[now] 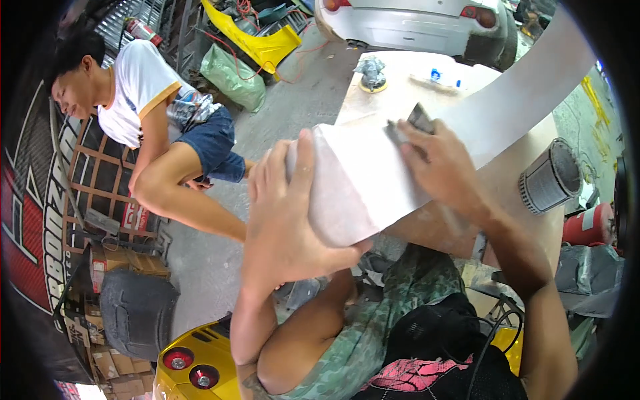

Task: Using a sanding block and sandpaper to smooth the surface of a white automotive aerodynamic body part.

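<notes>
The left hand point(283, 213), at the centre of the frame, is spread wide around the near end of a long, curved white panel point(377, 173); its fingers lie along the panel's left edge and its thumb reaches along the lower edge. The right hand point(440, 163), right of centre, is partly curled, pinching a small, flat, dark tool point(421, 120) between thumb and fingers at the panel's surface. The panel runs from the centre to the upper right of the frame, above a pale bench point(360, 90); whether it touches the bench is hard to tell.

On the bench, toward the top, sit a round tool with a yellow rim point(373, 75) and small blue-and-clear items point(437, 76). A grimy metal can point(550, 177) stands at the right edge of the bench. At lower centre are the wearer's camouflage shorts point(360, 353). At left, a person in a white T-shirt point(150, 90) and denim shorts sits leaning forward. A silver car's rear point(413, 30) fills the top; a yellow car's rear point(177, 383) with round red lights shows at the bottom left.
</notes>
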Demonstrator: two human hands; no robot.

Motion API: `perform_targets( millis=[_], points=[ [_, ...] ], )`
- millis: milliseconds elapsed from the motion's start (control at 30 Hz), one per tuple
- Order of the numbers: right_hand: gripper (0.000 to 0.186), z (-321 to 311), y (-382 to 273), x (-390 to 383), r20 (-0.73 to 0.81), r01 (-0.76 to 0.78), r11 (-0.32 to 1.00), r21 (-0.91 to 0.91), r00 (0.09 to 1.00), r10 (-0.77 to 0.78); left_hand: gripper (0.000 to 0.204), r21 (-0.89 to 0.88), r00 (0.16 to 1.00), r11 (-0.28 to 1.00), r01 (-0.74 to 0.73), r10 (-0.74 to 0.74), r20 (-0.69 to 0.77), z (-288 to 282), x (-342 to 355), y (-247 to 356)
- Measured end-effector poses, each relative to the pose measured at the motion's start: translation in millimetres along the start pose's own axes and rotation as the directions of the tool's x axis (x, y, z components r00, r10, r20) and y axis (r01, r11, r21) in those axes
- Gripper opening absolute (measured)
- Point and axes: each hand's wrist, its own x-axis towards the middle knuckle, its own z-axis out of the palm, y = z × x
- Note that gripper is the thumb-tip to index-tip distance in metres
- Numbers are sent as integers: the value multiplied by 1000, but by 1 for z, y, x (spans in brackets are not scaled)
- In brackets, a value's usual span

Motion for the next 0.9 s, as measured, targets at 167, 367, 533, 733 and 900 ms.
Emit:
perform_targets(
  millis=[167, 367, 533, 733, 900],
  points=[
    [27, -5, -18, -10, 57, 238, 922, 307, 962, -267, 141, -23, 992, 995, 102, -100, 73, -3, 0, 11],
    [36, -2, -20, -14, 65, 278, 897, 344, 946, -318, 141, -21, 996, 998, 64, -62, 62, -4, -4, 12],
    [36, 2, 37, -23, 5, 307, 939, 158, 950, -312, 138, 26, 995, 997, 70, -72, 67, -6, -3, 12],
    [37, -54, 204, 43, -297, -106, 696, -711, 941, -160, 133, 29, 998, 998, 54, -55, 19, -3, -3, 10],
    [25, -10, 137, 15, 135, 178, 920, -348, 981, -139, 132, -9, 996, 997, 83, -83, 17, -1, -3, 12]
  ],
)
